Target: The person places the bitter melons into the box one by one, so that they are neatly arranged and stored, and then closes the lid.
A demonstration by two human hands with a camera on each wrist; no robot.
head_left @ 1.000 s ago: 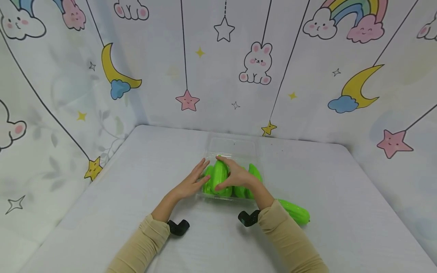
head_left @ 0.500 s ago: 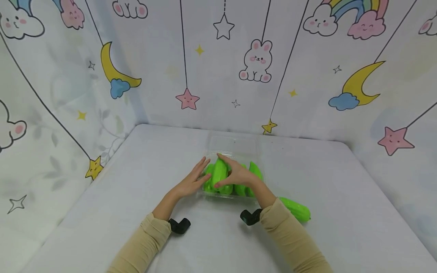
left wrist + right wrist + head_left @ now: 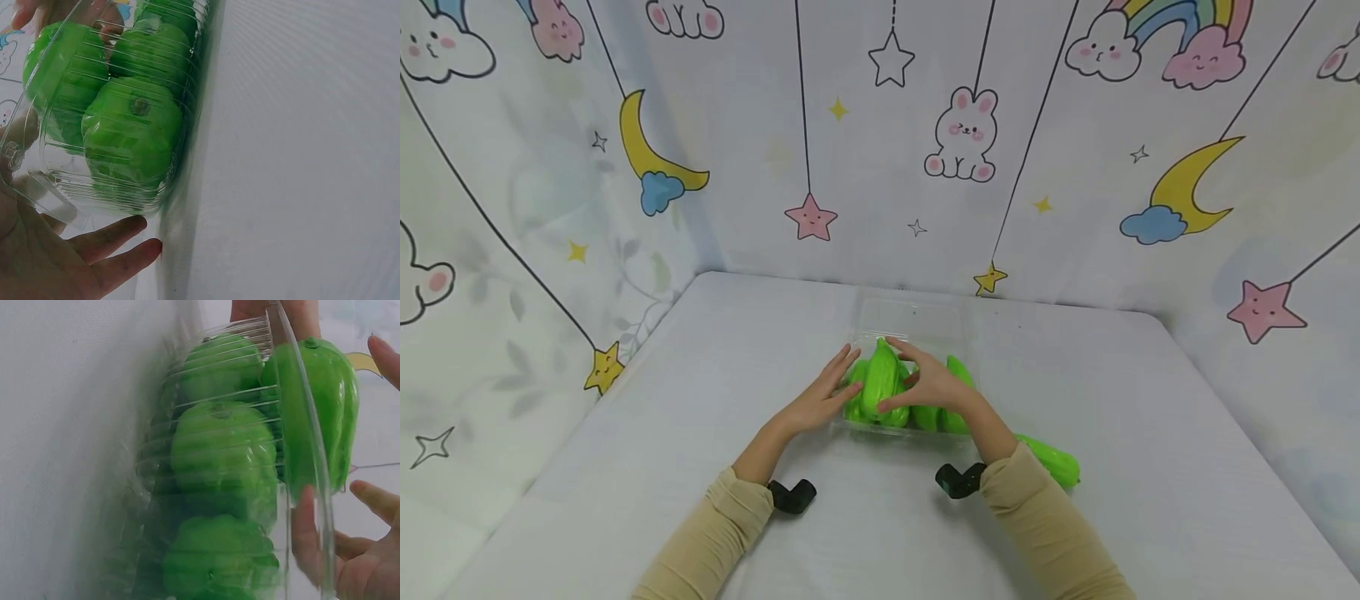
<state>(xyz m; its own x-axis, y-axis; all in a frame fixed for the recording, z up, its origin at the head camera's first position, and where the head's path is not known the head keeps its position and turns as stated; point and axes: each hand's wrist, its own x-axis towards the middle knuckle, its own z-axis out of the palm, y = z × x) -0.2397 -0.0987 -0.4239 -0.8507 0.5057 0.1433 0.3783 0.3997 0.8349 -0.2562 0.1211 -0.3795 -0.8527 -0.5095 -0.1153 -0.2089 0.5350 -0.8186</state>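
Observation:
A clear plastic box (image 3: 917,434) holds several glossy green, ribbed gourd-like pieces. One green gourd-like piece (image 3: 878,383) lies on top of the others at the left, also seen as the top gourd-like piece (image 3: 320,412) in the right wrist view. My right hand (image 3: 938,387) hovers around its right side, thumb and fingers spread, with gaps between them and the piece. At the box's left end is my left hand (image 3: 811,408), fingers extended; in the left wrist view this hand (image 3: 47,262) has its fingertips right by the box wall.
The box's clear lid (image 3: 912,321) is folded back behind it. Another green gourd-like piece (image 3: 1051,462) lies on the white table (image 3: 820,533), beside my right forearm. A patterned cloth (image 3: 737,125) hangs behind the table.
My right hand has eased off to the right from the top gourd-like piece, uncovering its tip. That piece rests in the box; my left hand has stayed at the box's left end.

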